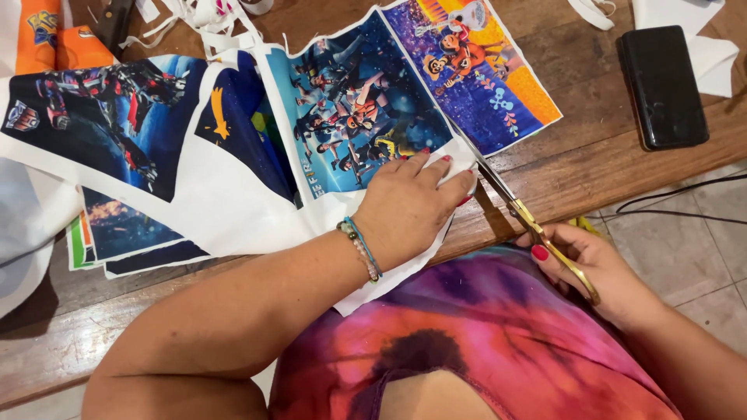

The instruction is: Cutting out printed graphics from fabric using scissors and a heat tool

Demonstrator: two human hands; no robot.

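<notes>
A white fabric sheet (226, 194) printed with several colourful picture panels lies across a wooden table (591, 155). My left hand (408, 204) presses flat on the sheet's near edge, below a blue panel with figures (354, 109), fingers spread. My right hand (587, 260) grips gold-handled scissors (529, 222) at the table's front edge. Their blades run up between the blue panel and an orange and purple panel (475, 66), into the white strip that separates them.
A black phone (663, 84) rests on the table at the right, beside white fabric scraps (712, 54). More white strips lie at the top (210, 19). Orange printed pieces sit at the top left (47, 39). A dark cable (677, 206) trails over the tiled floor.
</notes>
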